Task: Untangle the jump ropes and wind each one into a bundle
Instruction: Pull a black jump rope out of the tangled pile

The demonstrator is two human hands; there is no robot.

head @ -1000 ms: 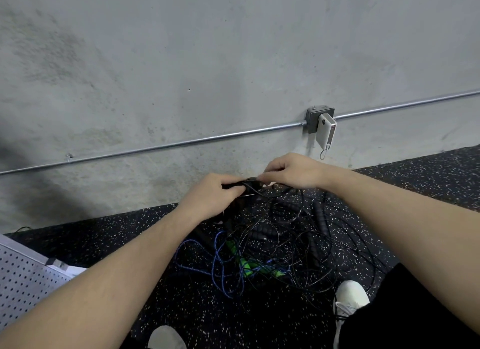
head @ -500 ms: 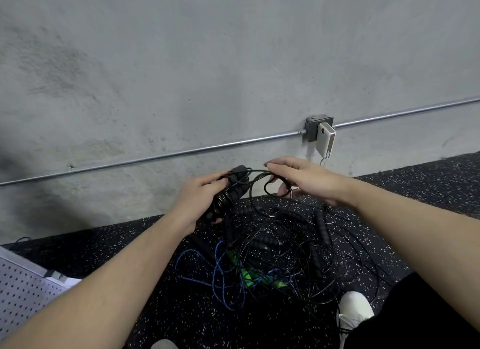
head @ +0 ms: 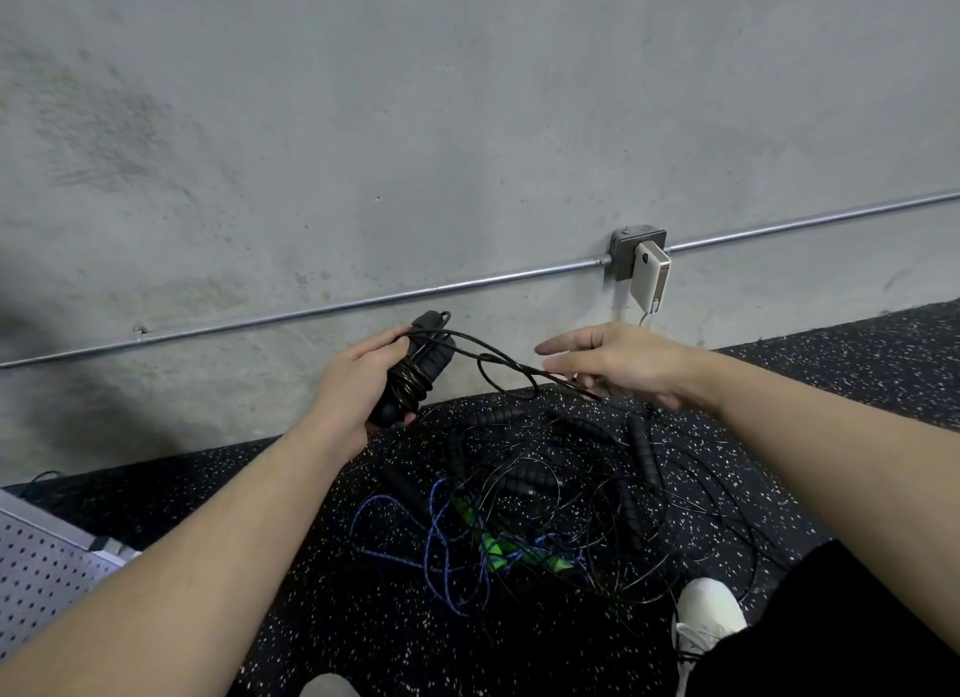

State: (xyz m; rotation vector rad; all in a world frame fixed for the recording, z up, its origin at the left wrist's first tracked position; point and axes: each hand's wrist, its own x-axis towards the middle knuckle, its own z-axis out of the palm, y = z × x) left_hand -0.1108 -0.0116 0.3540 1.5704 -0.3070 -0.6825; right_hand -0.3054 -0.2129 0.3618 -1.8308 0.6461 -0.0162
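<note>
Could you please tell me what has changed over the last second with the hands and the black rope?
The hands have drawn apart: the left hand still grips the wound bundle, now tilted upright, while the right hand has swung right and opened, the cord trailing across its fingers. The pile on the floor is unchanged.

— What colours do you see in the pile?
— Your black jump ropes (head: pixel 571 494) tangle with a blue rope (head: pixel 441 546) and green handles (head: pixel 493 546); your floor (head: pixel 857 364) is black, speckled white; your shoe (head: pixel 709 613), white.
</note>
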